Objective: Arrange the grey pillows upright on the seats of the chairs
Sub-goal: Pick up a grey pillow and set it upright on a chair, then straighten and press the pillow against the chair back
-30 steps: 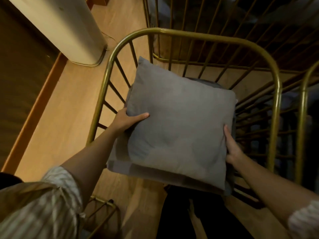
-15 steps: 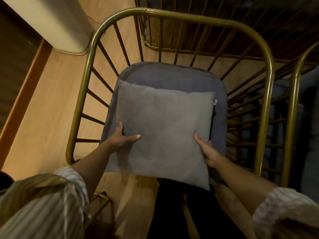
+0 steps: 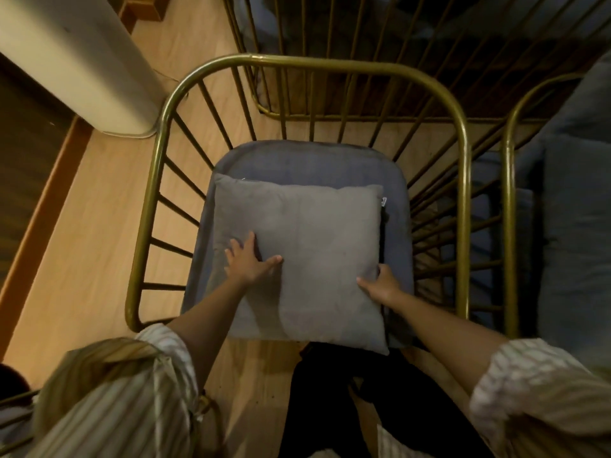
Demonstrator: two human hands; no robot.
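A grey square pillow point(image 3: 317, 246) lies flat on the blue-grey seat point(image 3: 307, 160) of a chair with a curved brass frame point(image 3: 330, 62) and thin bars. Its front edge overhangs the seat towards me. My left hand point(image 3: 249, 259) rests flat on the pillow's left part with the fingers spread. At the pillow's right edge, near the front corner, my right hand point(image 3: 380, 285) grips it with the thumb on top.
A white rounded unit point(image 3: 76, 61) stands on the wooden floor at the upper left. Another brass chair point(image 3: 330, 28) stands behind this one, and a third point(image 3: 509, 193) with grey cushions point(image 3: 578, 209) is close on the right. A further brass frame point(image 3: 13, 401) shows at the lower left.
The pillow came down from being held tilted above the chair to lying flat on the seat. My left hand shifted from its left edge onto its top face.
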